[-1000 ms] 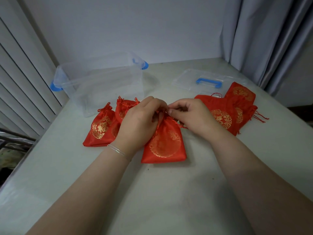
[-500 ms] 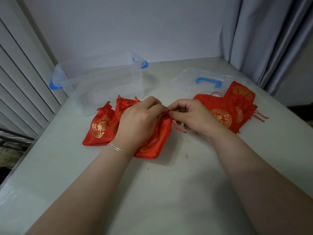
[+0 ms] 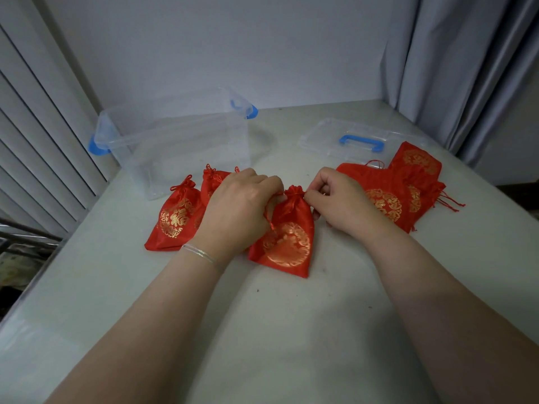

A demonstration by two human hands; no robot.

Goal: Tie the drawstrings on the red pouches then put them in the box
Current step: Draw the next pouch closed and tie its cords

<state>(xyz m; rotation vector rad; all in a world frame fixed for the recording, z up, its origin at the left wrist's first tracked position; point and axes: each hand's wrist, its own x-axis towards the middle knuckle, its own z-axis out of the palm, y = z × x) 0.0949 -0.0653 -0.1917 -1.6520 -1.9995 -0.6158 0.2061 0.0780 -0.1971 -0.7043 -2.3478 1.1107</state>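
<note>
Both hands, left (image 3: 236,205) and right (image 3: 339,199), pinching thin drawstrings, cinched satin pouch (image 3: 287,237), gold-printed, soft.

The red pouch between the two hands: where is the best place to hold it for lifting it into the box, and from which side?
Probably at the gathered neck of the pouch, from above. It lies flat, so the cinched neck is the narrowest part to pinch.
</note>
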